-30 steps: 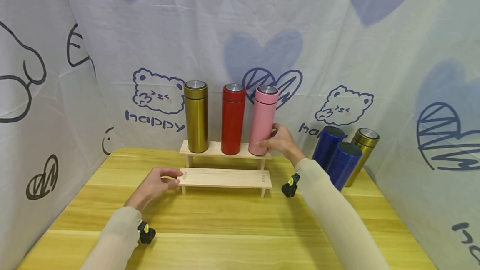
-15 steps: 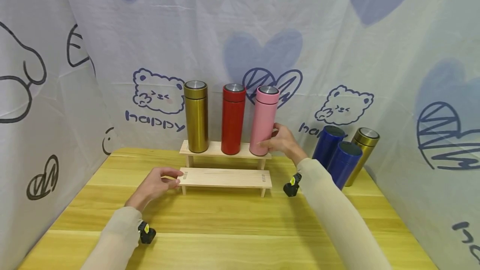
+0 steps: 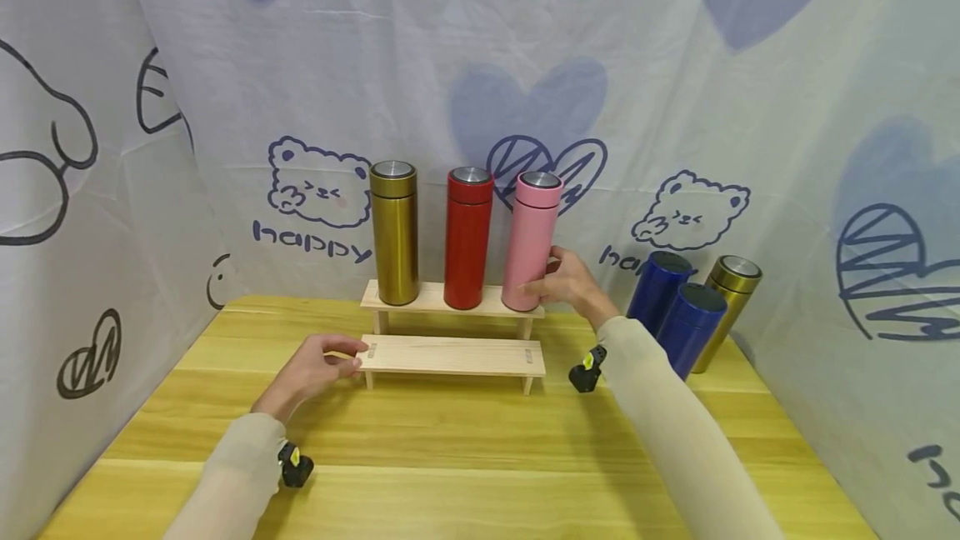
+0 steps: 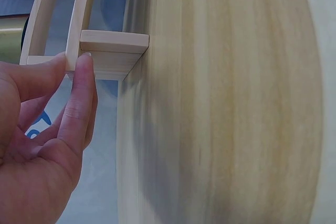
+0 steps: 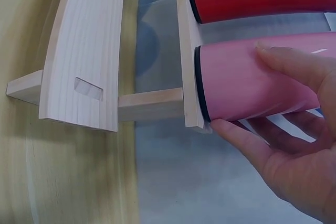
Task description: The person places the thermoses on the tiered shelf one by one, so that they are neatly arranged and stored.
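A two-step wooden stand (image 3: 453, 355) is on the table. Its upper step bears a gold thermos (image 3: 396, 244), a red thermos (image 3: 468, 240) and a pink thermos (image 3: 531, 244), all upright and apart. My right hand (image 3: 572, 283) holds the pink one low down, thumb on the near side and fingers around the outer side. In the right wrist view the base of the pink thermos (image 5: 247, 80) sits against the upper board near its end. My left hand (image 3: 311, 369) pinches the left end of the lower board between thumb and fingers, which the left wrist view shows closely.
Two blue thermoses (image 3: 691, 327) and another gold thermos (image 3: 725, 307) stand together at the table's right side, partly behind the right sleeve. A printed white cloth (image 3: 420, 40) hangs behind and along both sides of the wooden table (image 3: 450, 457).
The pink thermos has shifted slightly to the right along the upper step, away from the red one, with my right hand on it. My left hand has stayed at the lower board.
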`<state>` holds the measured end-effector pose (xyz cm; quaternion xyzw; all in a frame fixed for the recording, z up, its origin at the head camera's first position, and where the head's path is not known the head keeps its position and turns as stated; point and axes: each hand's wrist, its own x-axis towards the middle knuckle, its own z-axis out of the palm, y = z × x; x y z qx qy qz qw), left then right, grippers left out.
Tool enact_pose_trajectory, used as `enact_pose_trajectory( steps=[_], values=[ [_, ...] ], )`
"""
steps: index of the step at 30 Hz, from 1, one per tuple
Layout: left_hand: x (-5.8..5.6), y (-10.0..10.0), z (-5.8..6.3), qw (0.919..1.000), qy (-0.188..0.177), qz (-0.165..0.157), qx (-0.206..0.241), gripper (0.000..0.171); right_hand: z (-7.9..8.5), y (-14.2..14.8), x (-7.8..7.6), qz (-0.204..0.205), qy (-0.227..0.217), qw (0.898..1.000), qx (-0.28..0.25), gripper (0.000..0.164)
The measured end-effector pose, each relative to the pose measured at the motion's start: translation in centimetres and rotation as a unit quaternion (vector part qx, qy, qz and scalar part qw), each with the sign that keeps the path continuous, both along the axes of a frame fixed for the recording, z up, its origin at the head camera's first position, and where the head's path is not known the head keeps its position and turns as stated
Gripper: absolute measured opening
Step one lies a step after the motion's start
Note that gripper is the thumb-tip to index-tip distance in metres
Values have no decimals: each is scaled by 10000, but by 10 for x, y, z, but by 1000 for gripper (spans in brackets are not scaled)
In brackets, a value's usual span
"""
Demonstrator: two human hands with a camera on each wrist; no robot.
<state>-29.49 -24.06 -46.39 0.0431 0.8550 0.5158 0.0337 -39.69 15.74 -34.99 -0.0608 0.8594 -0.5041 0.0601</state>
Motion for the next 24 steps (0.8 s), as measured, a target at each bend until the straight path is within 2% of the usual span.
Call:
enact_pose_trajectory(
  steps=[9, 24],
  values=[
    [-1, 1, -1, 10000, -44, 29, 47, 32, -1, 0, 0, -56, -79, 10000, 23, 85],
    [1, 1, -1, 10000, 41, -6, 4, 31, -5, 2, 1, 66, 107, 9999, 83, 85]
  ],
)
